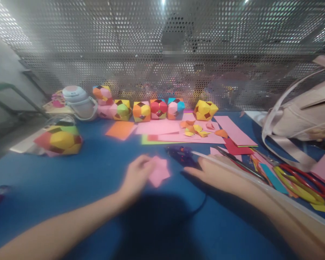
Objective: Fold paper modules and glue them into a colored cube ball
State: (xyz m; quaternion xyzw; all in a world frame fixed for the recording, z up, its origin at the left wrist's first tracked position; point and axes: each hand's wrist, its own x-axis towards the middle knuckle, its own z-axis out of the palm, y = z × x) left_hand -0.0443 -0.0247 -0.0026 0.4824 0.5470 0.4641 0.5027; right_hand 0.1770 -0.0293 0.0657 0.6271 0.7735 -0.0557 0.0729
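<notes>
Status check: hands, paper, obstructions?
Left hand pinching pink folded paper. Right hand at dark glue gun, grip unclear. White rod runs along right forearm.

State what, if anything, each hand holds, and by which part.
The left hand pinches the pink folded paper by its left edge. The right hand is at the dark glue gun; blur hides whether it grips it.

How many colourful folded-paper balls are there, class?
8: front-left ball; behind, an upper ball, lower pink ball, then rightward five: lime, orange, red, blue, yellow. More may hide.
</notes>
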